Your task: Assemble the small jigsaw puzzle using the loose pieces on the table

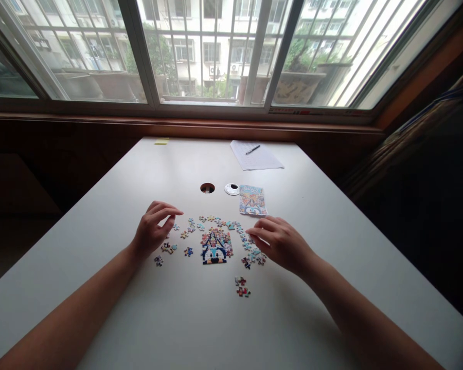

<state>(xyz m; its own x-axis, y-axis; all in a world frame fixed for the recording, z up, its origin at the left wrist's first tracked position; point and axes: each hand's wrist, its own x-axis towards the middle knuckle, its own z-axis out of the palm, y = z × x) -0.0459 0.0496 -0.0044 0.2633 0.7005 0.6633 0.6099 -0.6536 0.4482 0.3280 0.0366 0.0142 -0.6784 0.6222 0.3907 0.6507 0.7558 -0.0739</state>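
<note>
A partly assembled jigsaw puzzle (215, 252) lies flat on the white table, with a dark blue and white cartoon face along its lower edge. My left hand (153, 229) hovers to its left, thumb and forefinger apart and nothing visible between them. Loose pieces lie near that hand, among them a small cluster (168, 247) and a single piece (188, 251). On the other side, my right hand (281, 242) is above a column of bluish pieces (241, 234), its fingers stretched and slightly parted. It partly hides the pieces beneath. Two joined-looking pieces (242, 287) lie nearer to me.
Behind the right hand lies a picture card (251, 199) showing the puzzle's image. Beyond are a round hole (207, 188) in the table, its silver cover (232, 189), and paper sheets (256, 156) with a pen (253, 149). Yellow slips (161, 141) lie by the window.
</note>
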